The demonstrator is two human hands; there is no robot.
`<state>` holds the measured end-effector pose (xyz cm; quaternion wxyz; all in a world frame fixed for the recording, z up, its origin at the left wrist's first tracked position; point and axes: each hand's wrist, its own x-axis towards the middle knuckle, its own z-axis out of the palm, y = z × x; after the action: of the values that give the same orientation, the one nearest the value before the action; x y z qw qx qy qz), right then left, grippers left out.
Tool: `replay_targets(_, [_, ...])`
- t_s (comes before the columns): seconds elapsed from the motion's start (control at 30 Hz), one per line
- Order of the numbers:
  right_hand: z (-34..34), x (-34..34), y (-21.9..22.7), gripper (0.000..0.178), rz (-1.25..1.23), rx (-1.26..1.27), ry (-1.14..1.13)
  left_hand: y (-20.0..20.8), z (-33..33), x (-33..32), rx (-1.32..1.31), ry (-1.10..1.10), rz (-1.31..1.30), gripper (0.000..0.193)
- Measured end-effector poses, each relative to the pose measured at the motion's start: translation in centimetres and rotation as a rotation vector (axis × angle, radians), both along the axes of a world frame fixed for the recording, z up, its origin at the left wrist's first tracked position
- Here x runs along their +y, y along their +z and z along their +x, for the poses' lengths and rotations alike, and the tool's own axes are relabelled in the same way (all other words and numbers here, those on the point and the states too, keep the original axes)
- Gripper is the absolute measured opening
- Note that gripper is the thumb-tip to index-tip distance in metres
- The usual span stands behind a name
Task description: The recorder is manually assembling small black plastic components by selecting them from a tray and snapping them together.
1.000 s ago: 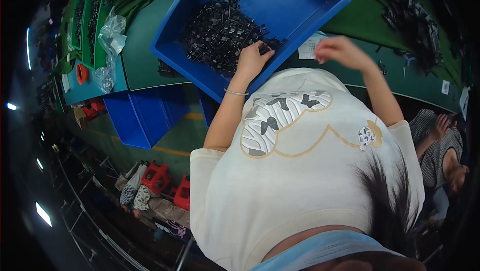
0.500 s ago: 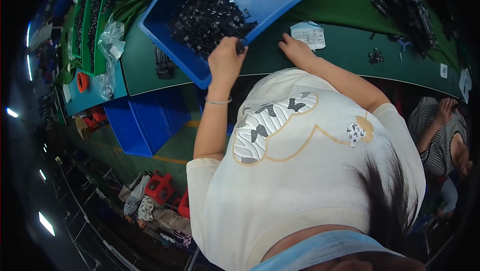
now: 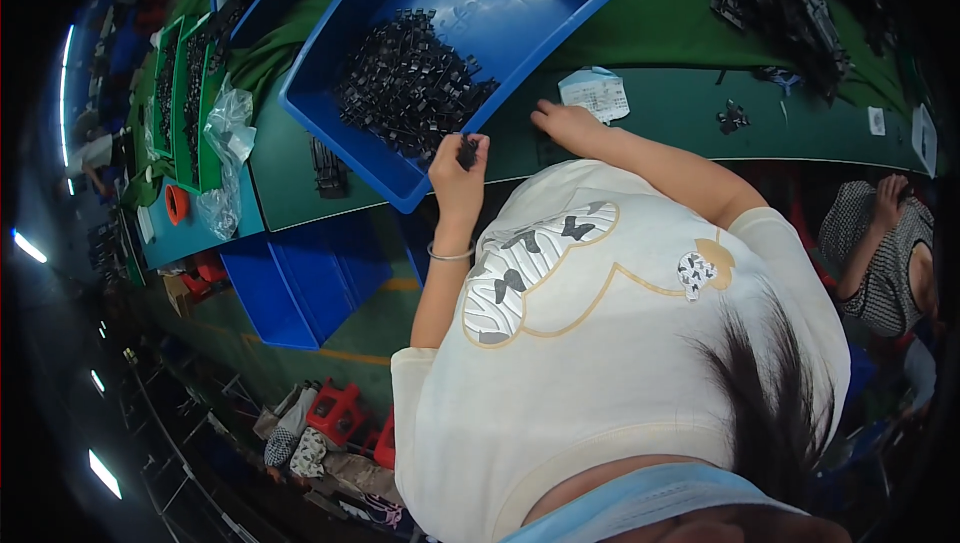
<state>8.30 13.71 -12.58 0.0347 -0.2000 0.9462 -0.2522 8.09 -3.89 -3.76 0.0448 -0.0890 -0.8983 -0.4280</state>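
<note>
My left hand (image 3: 457, 181) is by the near edge of a blue plastic bin (image 3: 520, 8), pinching a small black plastic part (image 3: 467, 151) between thumb and fingers. A heap of similar black plastic pieces (image 3: 410, 88) fills the left side of the bin. On the green tabletop (image 3: 680, 128), my right hand (image 3: 570, 128) rests with its thumb and forefinger slightly apart and no held thing showing. Just beyond it lies a printed paper packet (image 3: 597, 95). The far fingers of the right hand are hidden.
Green trays of dark parts (image 3: 207, 113), a clear plastic bag (image 3: 230, 128) and an orange tape roll (image 3: 176, 205) are at the left. Black parts are piled (image 3: 780, 18) at the far right. Blue crates (image 3: 300, 283) stand below the table; another person (image 3: 880, 253) sits at right.
My left hand has drawn back from the heap toward me, and the black part in its fingers now shows. The view has shifted slightly; my right hand stays near the packet.
</note>
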Motion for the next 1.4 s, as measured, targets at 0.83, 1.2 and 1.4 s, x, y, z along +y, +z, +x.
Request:
replay_targets(0.83, [-0.6,1.6,12.2,0.020,-0.894,-1.018,0.045,4.3,-1.3,2.7,-0.948,-0.181,0.585,0.021])
replay_targets(1.2, [1.7,5.6,11.8,0.026,-1.953,-1.061,0.292,4.6,-1.2,-3.9,-0.947,-0.127,1.515,0.014])
replay_targets(1.4, [-0.5,1.2,13.6,0.018,-1.286,-1.169,0.075,4.7,-2.4,-0.9,-0.829,0.038,1.166,0.019])
